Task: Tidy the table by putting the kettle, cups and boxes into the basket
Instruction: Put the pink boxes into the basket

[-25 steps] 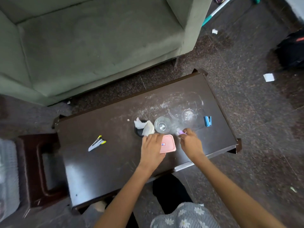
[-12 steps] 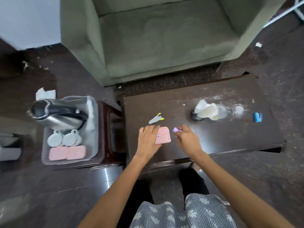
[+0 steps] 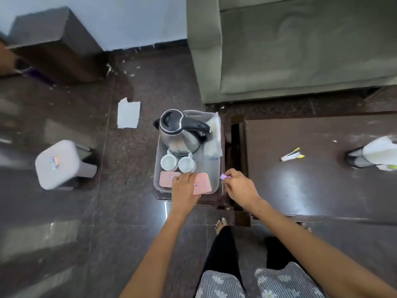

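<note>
A grey plastic basket (image 3: 214,166) sits on a dark wooden stool left of the table (image 3: 311,190). Inside it stand a steel kettle (image 3: 180,134) with a black lid and two white cups (image 3: 178,163). A pink box (image 3: 167,179) lies at the basket's near end. My left hand (image 3: 185,188) holds another pink box (image 3: 203,186) over that near end, above the first one. My right hand (image 3: 239,186) pinches a small purple object (image 3: 223,176) just right of the basket's rim.
A green sofa (image 3: 300,50) stands behind the table. On the table lie pens (image 3: 292,157) and a white tissue on a dark holder (image 3: 376,157). A white bin (image 3: 60,164) and a paper scrap (image 3: 129,114) are on the floor at left.
My view swung left from the table to the basket. My left hand carried the pink box off the table to the basket's near end. My right hand followed with the purple object.
</note>
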The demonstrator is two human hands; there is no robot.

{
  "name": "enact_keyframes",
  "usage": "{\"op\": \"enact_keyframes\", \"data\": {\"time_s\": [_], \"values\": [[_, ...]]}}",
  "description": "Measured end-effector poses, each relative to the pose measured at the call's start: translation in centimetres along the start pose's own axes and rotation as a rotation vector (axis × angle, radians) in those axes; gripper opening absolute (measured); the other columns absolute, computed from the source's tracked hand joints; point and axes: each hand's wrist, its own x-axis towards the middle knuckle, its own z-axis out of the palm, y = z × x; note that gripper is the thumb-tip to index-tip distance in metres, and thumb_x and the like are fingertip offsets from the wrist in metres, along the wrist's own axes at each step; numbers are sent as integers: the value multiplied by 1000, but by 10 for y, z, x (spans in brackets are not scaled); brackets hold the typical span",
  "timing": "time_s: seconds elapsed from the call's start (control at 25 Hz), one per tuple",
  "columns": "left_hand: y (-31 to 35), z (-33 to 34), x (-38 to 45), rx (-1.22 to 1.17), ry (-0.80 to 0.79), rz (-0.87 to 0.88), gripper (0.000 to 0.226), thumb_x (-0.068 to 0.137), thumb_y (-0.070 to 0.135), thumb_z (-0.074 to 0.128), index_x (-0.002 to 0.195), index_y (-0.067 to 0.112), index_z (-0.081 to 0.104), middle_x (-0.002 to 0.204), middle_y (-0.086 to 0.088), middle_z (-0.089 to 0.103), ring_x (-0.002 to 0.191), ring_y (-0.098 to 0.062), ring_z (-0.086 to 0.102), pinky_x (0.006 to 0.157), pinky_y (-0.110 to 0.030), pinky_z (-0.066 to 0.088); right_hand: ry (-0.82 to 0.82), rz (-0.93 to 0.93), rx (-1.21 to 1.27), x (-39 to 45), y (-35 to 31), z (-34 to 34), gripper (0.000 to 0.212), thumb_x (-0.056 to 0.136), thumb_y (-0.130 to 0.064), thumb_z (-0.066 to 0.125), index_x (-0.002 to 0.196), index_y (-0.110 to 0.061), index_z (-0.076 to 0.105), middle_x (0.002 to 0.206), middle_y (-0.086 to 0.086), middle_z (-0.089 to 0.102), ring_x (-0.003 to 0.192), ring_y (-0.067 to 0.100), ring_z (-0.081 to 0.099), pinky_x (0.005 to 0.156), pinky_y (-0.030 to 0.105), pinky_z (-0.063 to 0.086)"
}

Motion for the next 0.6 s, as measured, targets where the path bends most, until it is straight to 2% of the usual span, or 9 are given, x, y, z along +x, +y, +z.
{"op": "enact_keyframes", "data": {"time_s": [0.24,0.4,0.52,0.6], "values": [[-86,12,14,5,-22,-71,58,60,6,65,117,10,58,101,-7,64,94,-31,57,91,-36,35,-141,41,-52,41,-32,28,28,91,-10,45,112,-10,62,121,9,51,109,28,53,77,40,55],[-100,17,23,65,-8,-50,69,52,-11,69,118,3,53,102,-14,64,98,-34,60,101,-47,43,-198,78,-91,58,-35,35,32,91,-9,45,120,-13,60,126,7,47,117,26,47,82,39,54],[-111,21,24,138,-97,-31,70,48,-9,78,112,8,57,117,-18,62,111,-36,59,103,-48,41,-224,81,-135,70,-39,36,31,91,-8,45,119,-12,60,128,8,47,118,27,47,82,38,54],[-114,22,22,150,-144,-27,62,48,-2,83,105,10,62,126,-21,58,113,-37,58,97,-48,46,-232,81,-144,75,-38,35,33,90,-8,45,119,-12,59,130,9,46,119,27,46,83,39,54]]}}
